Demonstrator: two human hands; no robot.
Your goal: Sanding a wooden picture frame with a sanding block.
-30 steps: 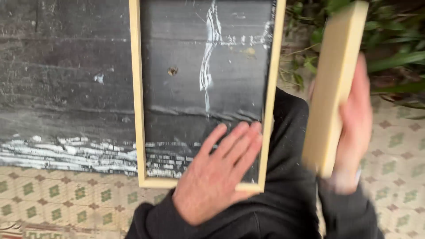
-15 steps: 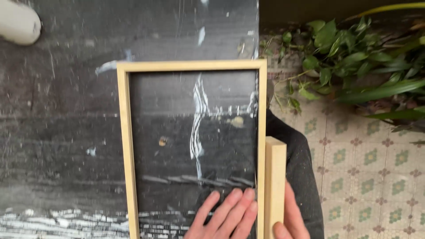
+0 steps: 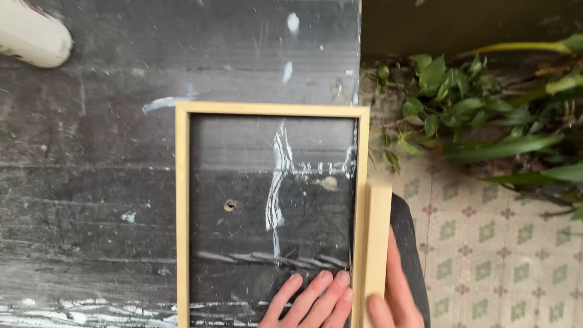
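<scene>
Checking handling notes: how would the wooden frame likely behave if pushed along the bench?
The frame looks thin and open, so probably light. It lies flat on the bench, so it should slide, not tip. Its slim rails may flex a little.

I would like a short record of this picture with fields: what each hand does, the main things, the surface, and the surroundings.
left hand: flat, fingers spread, resting inside the wooden frame on the dark surface
right hand: holds the wooden block against the frame's right side
wooden frame: pale, rectangular, lying flat
wooden block: pale, long, upright along the frame's outer right edge
worktable: dark, scratched, white paint streaks
white object: top left corner, partly cut off
tiled floor: patterned, right side
green plants: upper right
</scene>
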